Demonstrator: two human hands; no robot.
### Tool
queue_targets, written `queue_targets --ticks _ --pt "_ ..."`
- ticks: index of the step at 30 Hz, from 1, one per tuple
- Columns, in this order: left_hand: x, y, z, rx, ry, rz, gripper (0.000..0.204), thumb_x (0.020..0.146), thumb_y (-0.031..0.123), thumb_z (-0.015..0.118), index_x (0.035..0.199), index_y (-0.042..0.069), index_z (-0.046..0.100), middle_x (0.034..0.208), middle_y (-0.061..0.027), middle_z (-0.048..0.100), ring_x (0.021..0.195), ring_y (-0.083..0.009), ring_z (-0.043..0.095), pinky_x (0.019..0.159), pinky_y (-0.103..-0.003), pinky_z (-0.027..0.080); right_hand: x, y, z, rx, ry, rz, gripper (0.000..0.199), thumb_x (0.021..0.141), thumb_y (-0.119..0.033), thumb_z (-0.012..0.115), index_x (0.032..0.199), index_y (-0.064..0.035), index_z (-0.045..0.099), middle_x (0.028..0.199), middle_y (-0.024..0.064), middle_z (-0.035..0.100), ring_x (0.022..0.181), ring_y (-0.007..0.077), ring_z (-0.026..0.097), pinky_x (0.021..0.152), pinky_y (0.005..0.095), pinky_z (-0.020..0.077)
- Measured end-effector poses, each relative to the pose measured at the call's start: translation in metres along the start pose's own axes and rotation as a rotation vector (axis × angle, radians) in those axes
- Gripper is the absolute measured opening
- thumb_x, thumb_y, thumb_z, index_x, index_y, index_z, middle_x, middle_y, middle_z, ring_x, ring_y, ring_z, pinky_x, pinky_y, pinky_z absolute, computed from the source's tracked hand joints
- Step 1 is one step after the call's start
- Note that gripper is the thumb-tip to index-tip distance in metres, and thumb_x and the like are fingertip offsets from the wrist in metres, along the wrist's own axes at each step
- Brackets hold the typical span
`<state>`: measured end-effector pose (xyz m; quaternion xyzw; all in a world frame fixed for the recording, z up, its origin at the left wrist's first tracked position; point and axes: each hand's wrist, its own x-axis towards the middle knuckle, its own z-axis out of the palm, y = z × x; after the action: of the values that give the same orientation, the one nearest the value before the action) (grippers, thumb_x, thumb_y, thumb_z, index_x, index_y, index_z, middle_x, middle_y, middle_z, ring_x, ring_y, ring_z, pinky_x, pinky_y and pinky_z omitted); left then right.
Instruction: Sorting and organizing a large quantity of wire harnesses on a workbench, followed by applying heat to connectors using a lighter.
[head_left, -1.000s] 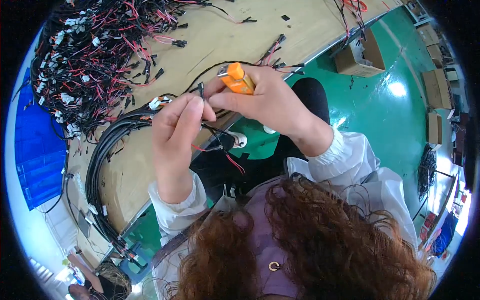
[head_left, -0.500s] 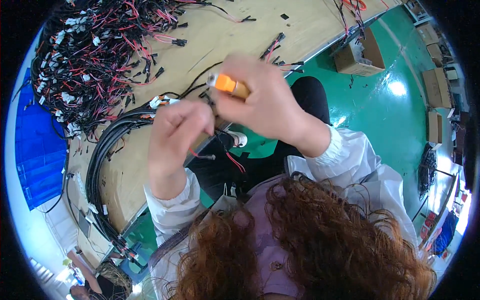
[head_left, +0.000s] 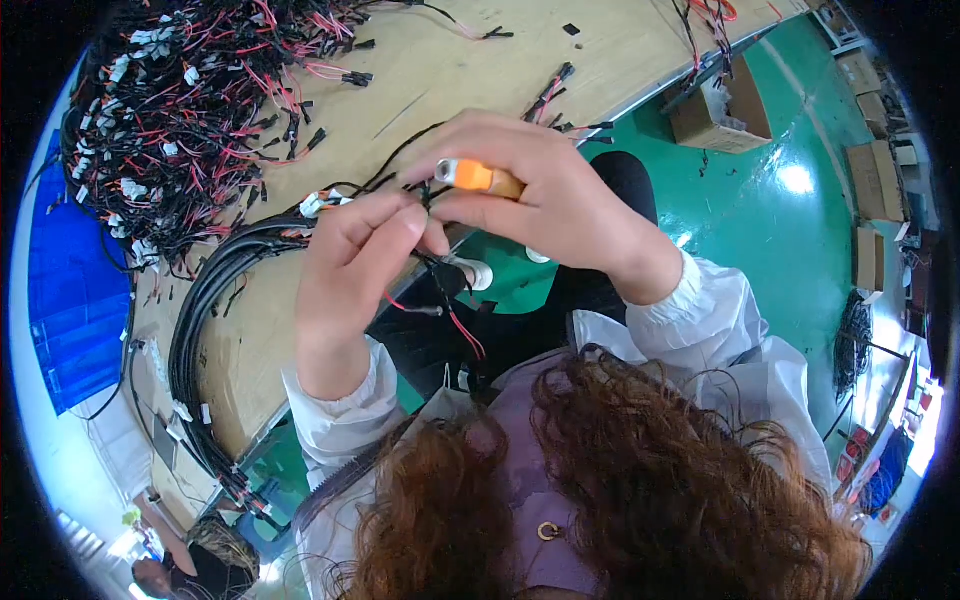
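– What stood on the green floor (head_left: 765, 230)?
– An open cardboard box (head_left: 722, 138), with pale crumpled material inside. More cartons (head_left: 873, 178) lined the right side.
– And that dark tangle (head_left: 853, 332) below them?
– Perhaps bundled cable; it was too small to be sure.
– The left?
– There was a bright blue sheet (head_left: 80, 325), and below it, a person (head_left: 217, 565) in a dark top.
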<state>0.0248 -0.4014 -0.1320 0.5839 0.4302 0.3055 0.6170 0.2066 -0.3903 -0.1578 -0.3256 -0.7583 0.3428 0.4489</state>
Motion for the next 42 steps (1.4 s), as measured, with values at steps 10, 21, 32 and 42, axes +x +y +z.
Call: queue_targets --ticks 10,21,32,42 --pt "0.006 0.006 0.009 0.437 0.081 0.182 0.015 0.084 0.011 0.047 0.078 0.001 0.056 0.065 -0.0057 0.057 0.054 -0.0127 0.046 0.052 -0.025 0.033 -0.006 -0.007 0.0 -0.321 0.063 -0.048 0.025 0.059 0.003 0.06 0.083 -0.0038 0.055 0.08 0.0083 0.054 0.072 0.0266 0.055 0.061 0.0301 0.0454" --pt "0.005 0.015 0.001 0.869 -0.082 0.319 0.006 0.075 0.013 0.058 0.072 0.007 0.058 0.055 -0.0055 0.049 0.047 -0.0218 0.042 0.056 -0.031 0.029 -0.001 -0.015 -0.024 0.026 -0.177 0.292 0.018 0.07 -0.013 0.06 0.082 0.0 0.058 0.071 0.016 0.058 0.061 0.0288 0.057 0.055 0.0319 0.0438" --pt "0.016 0.002 0.002 0.944 0.02 0.735 0.007 0.069 0.005 0.061 0.067 0.007 0.054 0.052 -0.0045 0.046 0.047 -0.0221 0.043 0.054 -0.032 0.03 -0.002 -0.011 -0.011 -0.108 0.056 0.28 0.017 0.068 -0.013 0.06 0.077 -0.0005 0.053 0.057 0.0105 0.049 0.05 0.0146 0.046 0.048 0.026 0.0387" --pt "0.015 0.006 0.009 0.7 0.26 0.47 0.011 0.08 0.014 0.057 0.082 0.004 0.06 0.066 -0.0077 0.058 0.055 -0.023 0.049 0.053 -0.03 0.037 -0.006 -0.005 -0.058 -0.193 0.238 0.337 0.009 0.077 -0.004 0.045 0.086 -0.0012 0.047 0.071 -0.0004 0.055 0.051 0.0037 0.043 0.046 0.0176 0.0357"
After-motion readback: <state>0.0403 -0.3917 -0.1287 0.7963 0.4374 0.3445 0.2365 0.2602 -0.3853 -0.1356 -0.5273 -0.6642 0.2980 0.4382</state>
